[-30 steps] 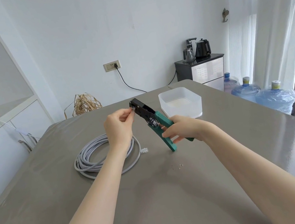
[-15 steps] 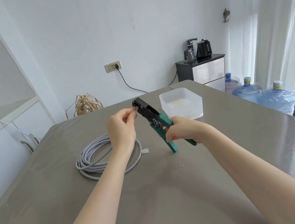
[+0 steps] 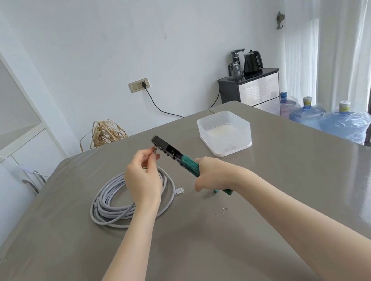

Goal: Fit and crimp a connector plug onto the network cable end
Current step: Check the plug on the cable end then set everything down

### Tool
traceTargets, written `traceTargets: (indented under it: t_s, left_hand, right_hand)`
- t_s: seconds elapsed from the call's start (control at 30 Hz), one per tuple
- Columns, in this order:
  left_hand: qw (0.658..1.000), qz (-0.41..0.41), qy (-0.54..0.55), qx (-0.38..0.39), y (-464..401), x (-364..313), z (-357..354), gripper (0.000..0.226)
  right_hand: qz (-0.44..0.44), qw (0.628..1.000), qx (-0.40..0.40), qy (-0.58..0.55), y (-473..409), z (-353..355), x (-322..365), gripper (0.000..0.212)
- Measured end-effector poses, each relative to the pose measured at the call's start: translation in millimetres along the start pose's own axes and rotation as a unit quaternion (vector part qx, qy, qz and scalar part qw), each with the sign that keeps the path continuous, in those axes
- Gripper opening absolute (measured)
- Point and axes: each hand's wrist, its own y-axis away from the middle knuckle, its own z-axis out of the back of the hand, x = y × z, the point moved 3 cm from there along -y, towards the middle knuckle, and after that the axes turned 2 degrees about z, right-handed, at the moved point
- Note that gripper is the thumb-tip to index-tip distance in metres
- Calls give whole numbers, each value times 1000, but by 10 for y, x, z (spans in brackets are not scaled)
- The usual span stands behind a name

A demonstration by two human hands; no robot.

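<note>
Cable end and plug sit pinched between the thumb and fingertips of our left hand [image 3: 143,180], held right at the black head of the crimping tool [image 3: 169,150], just above the grey coil of network cable [image 3: 116,202] on the table [image 3: 288,196]. Compared with a second ago, the tool's green handles have come together — before they stood spread in a V, now our right hand [image 3: 213,175] is curled tight round them. We judge that as the squeeze itself, so the crimp is under way or just made, though the plug is too small to confirm it is seated. A second clear plug [image 3: 179,191] lies on the table just beside the coil, and tiny trimmings [image 3: 221,210] are scattered nearer to us. A translucent tub [image 3: 225,133] stands beyond the tool, well apart. Nothing blocks the hands — the one risk we see is the plug slipping out of the slot if the pinch loosens early.
</note>
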Motion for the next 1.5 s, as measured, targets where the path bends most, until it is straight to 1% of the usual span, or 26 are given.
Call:
traceTargets:
  t_s: [0.07,0.23,0.43,0.57,0.67,0.77,0.9,1.2,1.4,1.5]
  left_hand:
    - [1000,6,12,-14,40,38,14,13]
    - [999,15,29,-38,120,88,41,15]
    - [998,20,47,-40,144,105,82,14]
    - [998,17,47,-35,156,125,101,13]
    - [998,21,54,-27,170,140,85,12]
    - [998,18,55,-27,173,149,71,12]
    - [998,14,47,-28,185,155,63,12]
    - [998,32,43,-17,208,194,30,5]
    - [996,48,60,-51,225,203,84,7]
    - [997,33,31,-60,227,220,98,2]
  right_hand:
    - [4,1000,4,8,2,-29,18,20]
    - [14,999,-3,34,13,-55,41,14]
    - [38,998,-16,48,-11,-68,3,15]
    - [48,996,-43,55,-25,-71,-33,14]
    - [53,994,-69,60,-30,-71,-60,19]
    - [63,991,-99,73,-38,-85,-90,32]
    - [67,988,-114,79,-41,-109,-122,32]
    - [62,984,-122,118,-40,-121,-168,37]
    - [75,980,-123,138,-38,-160,-132,36]
    - [75,979,-123,143,-37,-169,-127,35]
